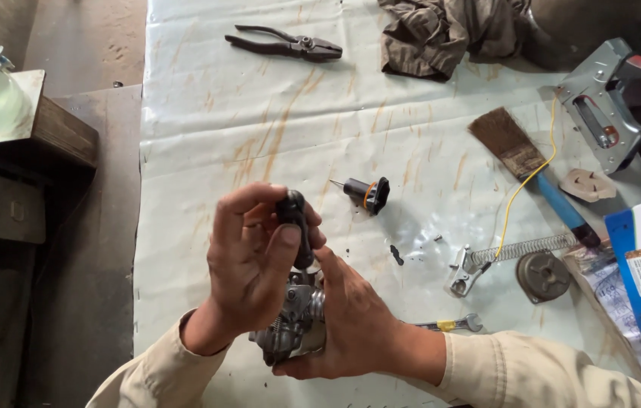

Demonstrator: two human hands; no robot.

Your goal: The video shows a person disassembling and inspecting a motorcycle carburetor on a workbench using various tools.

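The left hand (249, 261) is closed around a small black part (295, 227), pinched upright between thumb and fingers just above a grey metal assembly (294, 321). The right hand (351, 321) wraps that assembly from the right and below, gripping it firmly near the near edge of the counter (207, 121), which wears a pale, rust-streaked sheet. The assembly looks like cast metal — probably heavy for its size, stiff, and perhaps oily, so a full-palm hold around the body suits it. The black part seems light and hard, best held by its sides.

Just beyond the hands lies a black plug-like piece (366, 193) with an orange ring. To the right are a spring (536, 245), a round metal disc (543, 276), a wrench (453, 325) and a blue-handled brush (532, 170). At the far edge rest pliers (286, 45) and a brown rag (449, 34).
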